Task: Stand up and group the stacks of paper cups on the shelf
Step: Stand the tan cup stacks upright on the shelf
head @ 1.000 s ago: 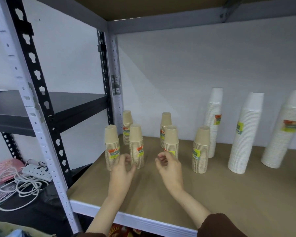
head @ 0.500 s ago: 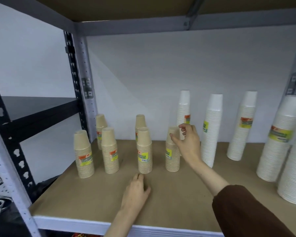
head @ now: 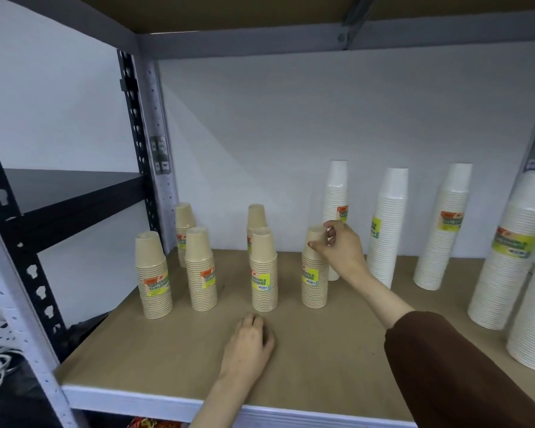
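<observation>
At frame centre, our right hand (head: pixel 340 248) is pinching the top of a brown cup stack (head: pixel 314 273) standing on the shelf (head: pixel 322 359). Our left hand (head: pixel 250 338) is resting below, loosely curled and empty. We are judging the stack light, tippy and crushable, so a lower grip should be steadier.

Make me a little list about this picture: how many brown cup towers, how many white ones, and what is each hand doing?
place: board of a metal shelf
brown cup stacks: six, upright, on the left side
white cup stacks: five in view, taller, on the right side, the last one cut off by the picture's edge
right hand: pinches the top of the rightmost brown stack
left hand: rests on the board in front of the brown stacks, holds nothing
</observation>
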{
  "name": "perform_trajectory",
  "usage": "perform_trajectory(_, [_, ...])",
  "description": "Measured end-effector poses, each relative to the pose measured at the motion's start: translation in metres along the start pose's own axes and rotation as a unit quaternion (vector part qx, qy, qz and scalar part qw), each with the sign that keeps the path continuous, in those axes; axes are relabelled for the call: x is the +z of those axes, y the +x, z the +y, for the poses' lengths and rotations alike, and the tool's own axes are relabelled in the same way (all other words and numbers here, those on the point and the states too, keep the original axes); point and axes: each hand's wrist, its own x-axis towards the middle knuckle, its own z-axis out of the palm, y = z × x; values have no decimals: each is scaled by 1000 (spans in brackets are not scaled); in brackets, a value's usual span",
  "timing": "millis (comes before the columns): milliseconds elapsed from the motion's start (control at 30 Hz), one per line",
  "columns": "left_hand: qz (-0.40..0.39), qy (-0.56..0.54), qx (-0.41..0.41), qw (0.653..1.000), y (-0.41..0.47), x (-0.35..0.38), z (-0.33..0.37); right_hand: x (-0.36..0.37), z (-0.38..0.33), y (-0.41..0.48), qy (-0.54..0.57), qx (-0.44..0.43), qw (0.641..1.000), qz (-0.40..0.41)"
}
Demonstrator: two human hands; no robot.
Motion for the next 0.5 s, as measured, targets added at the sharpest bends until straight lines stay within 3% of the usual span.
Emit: perform_trajectory(500, [-5,-4,-12,1000,-1,-3,2,-13,6,3,65,-7,992,-105])
